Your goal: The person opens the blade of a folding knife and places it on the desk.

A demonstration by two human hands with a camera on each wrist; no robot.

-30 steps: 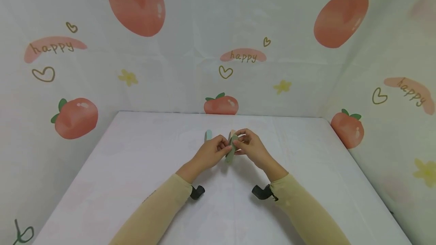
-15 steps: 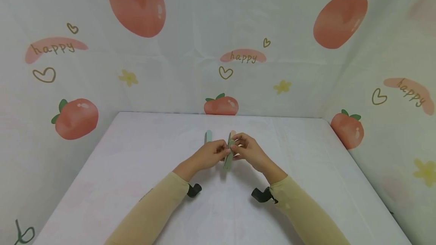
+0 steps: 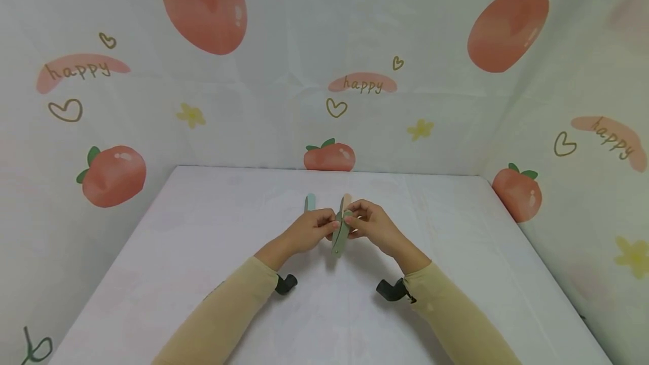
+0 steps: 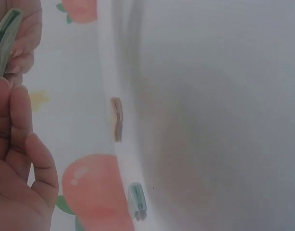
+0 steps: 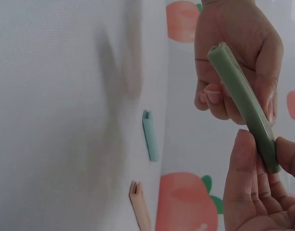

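Observation:
A slim green folding knife (image 3: 339, 243), with a round pivot at its near end, is held up between both hands over the table. My left hand (image 3: 310, 230) pinches its left side between thumb and fingers. On the right side, near the far end, my right hand (image 3: 372, 224) pinches it too. A dark line runs along the knife in the head view; whether the blade stands out from the handle, I cannot tell. Behind the hands lie a light blue folding knife (image 3: 311, 201) and a peach one (image 3: 347, 199), both partly hidden in the head view.
The white table (image 3: 213, 224) reaches back to a printed cloth wall (image 3: 263, 111). Black wrist cameras (image 3: 390, 290) hang below both sleeves, close above the table. In the right wrist view, the blue knife (image 5: 150, 137) and peach knife (image 5: 139, 204) lie apart from each other.
Both hands have come a little nearer the body with the green knife, the left one also slightly leftward. The blue and peach knives have stayed in place.

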